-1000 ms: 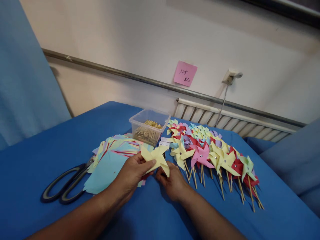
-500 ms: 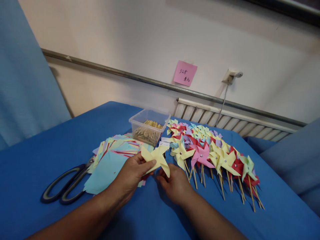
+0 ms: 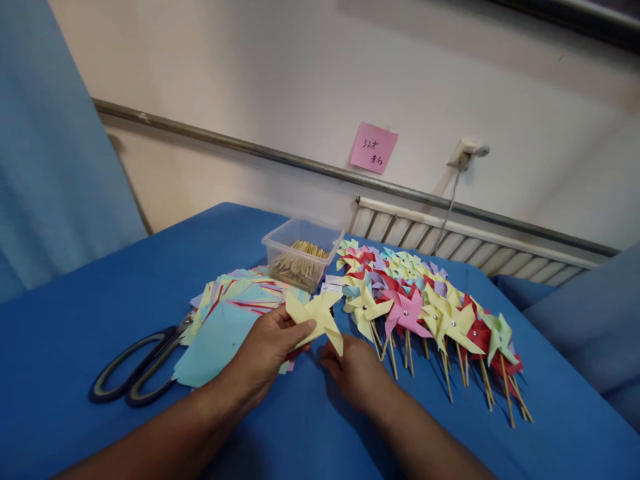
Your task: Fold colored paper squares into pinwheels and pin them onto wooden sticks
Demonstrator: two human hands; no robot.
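Left hand (image 3: 263,350) pinches yellow pinwheel (image 3: 316,319); right hand (image 3: 356,371) apparently grips beneath. Many finished pinwheels (image 3: 425,313) (paper squares (image 3: 225,313) remain).

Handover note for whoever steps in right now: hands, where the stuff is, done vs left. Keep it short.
Left hand: pinches the folded yellow pinwheel head from the left, held above the blue cloth.
Right hand: fingers at the head's lower blade tip; I can't tell if it holds a stick.
Supplies: cut paper squares fanned left of the hands, scissors beyond them, clear box of sticks behind.
Done: finished pinwheels on sticks lie in rows to the right.
Left: the yellow head shows no stick or centre pin; many squares unfolded.
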